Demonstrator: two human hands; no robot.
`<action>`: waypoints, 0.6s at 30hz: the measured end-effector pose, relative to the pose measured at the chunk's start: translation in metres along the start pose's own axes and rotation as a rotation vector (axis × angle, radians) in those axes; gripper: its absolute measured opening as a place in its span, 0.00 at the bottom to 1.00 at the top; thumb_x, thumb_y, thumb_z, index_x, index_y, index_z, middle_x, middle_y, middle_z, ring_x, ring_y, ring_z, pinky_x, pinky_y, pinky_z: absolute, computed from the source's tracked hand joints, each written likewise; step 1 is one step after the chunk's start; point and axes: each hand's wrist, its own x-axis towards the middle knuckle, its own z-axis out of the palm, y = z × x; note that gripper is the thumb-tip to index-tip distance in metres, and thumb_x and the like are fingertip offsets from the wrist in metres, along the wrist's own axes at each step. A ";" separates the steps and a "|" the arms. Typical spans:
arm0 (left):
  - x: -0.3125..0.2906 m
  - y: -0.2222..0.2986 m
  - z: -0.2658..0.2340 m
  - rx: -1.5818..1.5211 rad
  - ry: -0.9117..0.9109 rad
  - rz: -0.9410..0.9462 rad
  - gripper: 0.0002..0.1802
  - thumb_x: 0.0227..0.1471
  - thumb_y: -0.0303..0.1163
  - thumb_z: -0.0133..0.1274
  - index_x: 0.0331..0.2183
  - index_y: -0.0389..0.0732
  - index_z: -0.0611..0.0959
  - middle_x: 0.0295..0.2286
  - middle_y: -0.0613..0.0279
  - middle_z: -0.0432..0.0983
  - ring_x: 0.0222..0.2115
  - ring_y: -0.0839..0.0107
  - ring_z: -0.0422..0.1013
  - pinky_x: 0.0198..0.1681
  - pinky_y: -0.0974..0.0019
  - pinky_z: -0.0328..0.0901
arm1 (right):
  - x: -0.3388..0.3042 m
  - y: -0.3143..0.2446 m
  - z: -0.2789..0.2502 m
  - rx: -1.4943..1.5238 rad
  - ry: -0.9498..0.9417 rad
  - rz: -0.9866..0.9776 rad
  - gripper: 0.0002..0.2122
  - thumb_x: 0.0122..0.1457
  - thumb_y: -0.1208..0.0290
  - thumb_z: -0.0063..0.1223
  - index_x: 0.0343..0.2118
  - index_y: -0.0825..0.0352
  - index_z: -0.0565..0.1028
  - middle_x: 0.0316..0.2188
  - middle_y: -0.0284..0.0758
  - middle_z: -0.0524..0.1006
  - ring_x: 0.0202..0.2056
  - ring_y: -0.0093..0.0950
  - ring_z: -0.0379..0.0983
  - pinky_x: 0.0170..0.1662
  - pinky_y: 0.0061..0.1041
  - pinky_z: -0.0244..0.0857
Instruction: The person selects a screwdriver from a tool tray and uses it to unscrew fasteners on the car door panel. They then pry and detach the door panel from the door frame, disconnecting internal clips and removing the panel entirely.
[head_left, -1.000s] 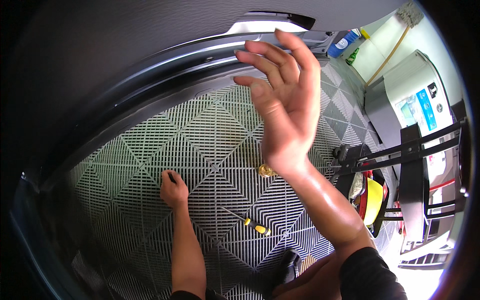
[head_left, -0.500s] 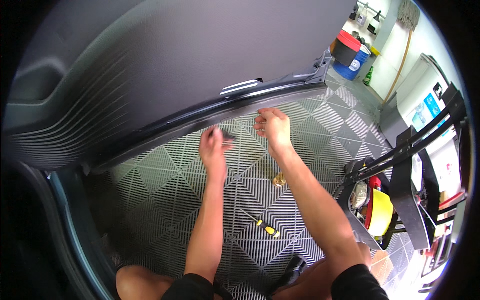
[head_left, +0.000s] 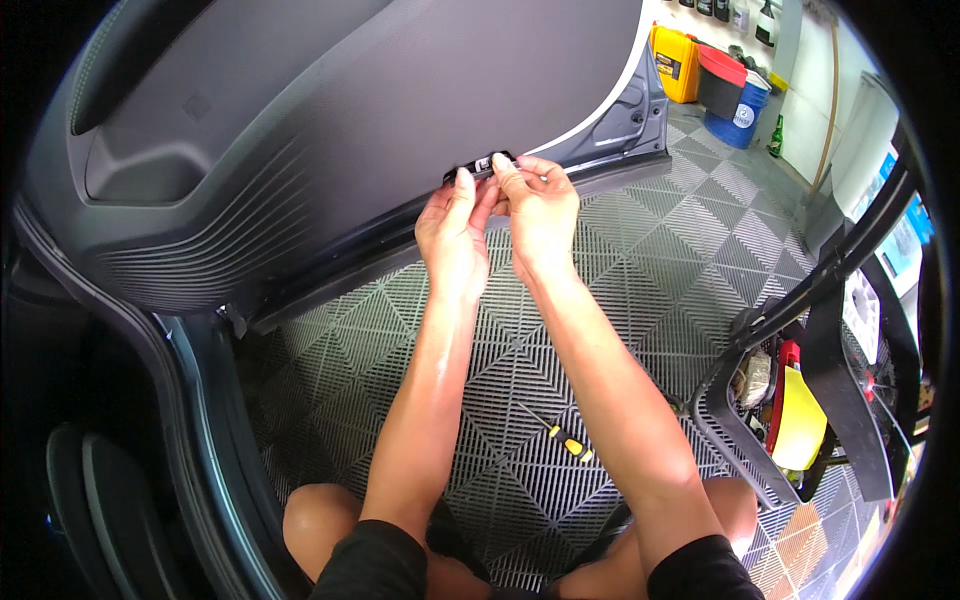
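Note:
A small black rectangular part [head_left: 483,165] with pale markings sits between my two hands, at the lower edge of a dark grey car door panel [head_left: 400,100]. My left hand [head_left: 453,240] pinches its left end, thumb on top. On its right end presses the thumb of my right hand [head_left: 543,220], with the other fingers curled beside and behind it. Whether the part is seated in the door or held just in front of it, I cannot tell. Below my hands, a yellow and black screwdriver [head_left: 570,441] lies on the floor between my forearms.
The floor is grey slatted tile [head_left: 500,350]. At right stands a black cart [head_left: 745,430] holding a yellow item [head_left: 799,420]. A blue bucket [head_left: 738,115], a yellow canister [head_left: 676,62] and a green bottle [head_left: 776,136] stand at the far right. The car's door sill [head_left: 205,440] runs along the left.
Both hands, earlier apart below the door edge, have moved up and together onto the black part, which was in my left hand. The view has shifted; a small gold-coloured item on the floor no longer shows.

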 end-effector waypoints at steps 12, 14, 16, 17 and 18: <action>-0.007 0.005 0.011 0.071 0.147 0.034 0.17 0.62 0.34 0.58 0.39 0.28 0.75 0.37 0.49 0.78 0.38 0.64 0.80 0.42 0.69 0.79 | 0.005 0.008 0.006 -0.045 0.039 -0.039 0.17 0.61 0.73 0.63 0.46 0.77 0.68 0.27 0.39 0.79 0.25 0.20 0.73 0.27 0.19 0.66; -0.004 0.009 0.007 0.078 0.175 -0.006 0.16 0.62 0.34 0.58 0.39 0.28 0.76 0.37 0.50 0.78 0.37 0.64 0.80 0.42 0.70 0.79 | -0.001 0.013 0.006 0.089 0.040 -0.028 0.18 0.63 0.73 0.61 0.49 0.77 0.66 0.27 0.39 0.79 0.25 0.20 0.73 0.27 0.19 0.66; -0.001 0.007 0.011 -0.027 0.209 -0.024 0.15 0.62 0.33 0.58 0.39 0.29 0.76 0.37 0.51 0.78 0.37 0.65 0.80 0.42 0.70 0.79 | -0.003 0.015 0.007 0.120 0.026 -0.063 0.18 0.66 0.76 0.54 0.54 0.75 0.62 0.30 0.39 0.78 0.26 0.20 0.72 0.28 0.19 0.65; -0.002 0.004 0.013 -0.081 0.225 -0.034 0.15 0.62 0.33 0.58 0.39 0.30 0.76 0.36 0.52 0.78 0.37 0.65 0.80 0.42 0.70 0.79 | -0.003 0.013 0.008 0.094 0.030 -0.064 0.18 0.66 0.76 0.54 0.54 0.75 0.61 0.30 0.38 0.77 0.27 0.20 0.71 0.29 0.19 0.65; -0.004 0.004 0.012 -0.120 0.184 -0.042 0.13 0.62 0.31 0.58 0.39 0.31 0.77 0.36 0.53 0.79 0.38 0.65 0.80 0.43 0.70 0.79 | -0.003 0.011 0.010 0.069 0.034 -0.065 0.18 0.66 0.77 0.54 0.53 0.75 0.61 0.30 0.38 0.77 0.27 0.20 0.71 0.29 0.19 0.66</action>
